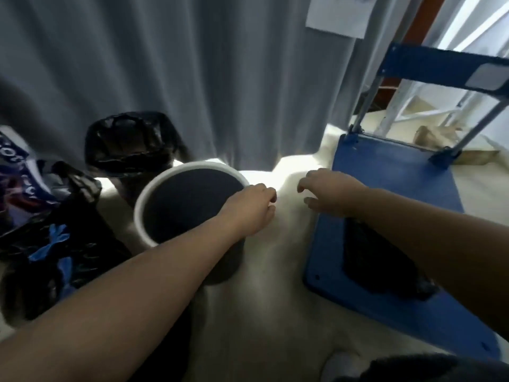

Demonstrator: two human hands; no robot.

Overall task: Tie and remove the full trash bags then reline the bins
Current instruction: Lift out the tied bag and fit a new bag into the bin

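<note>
A round bin with a white rim and dark inside stands on the floor in the middle. My left hand reaches across it and rests at its right rim, fingers curled; whether it grips anything I cannot tell. My right hand hovers just right of the bin with loosely curled fingers, holding nothing. Behind the bin stands a second bin lined with a black bag. A full black trash bag with blue scraps lies at the left. Black bag material lies on the blue cart.
A blue platform cart with an upright handle stands at the right. A grey curtain hangs behind the bins. A printed blue package sits at the far left. Pale floor stretches toward me.
</note>
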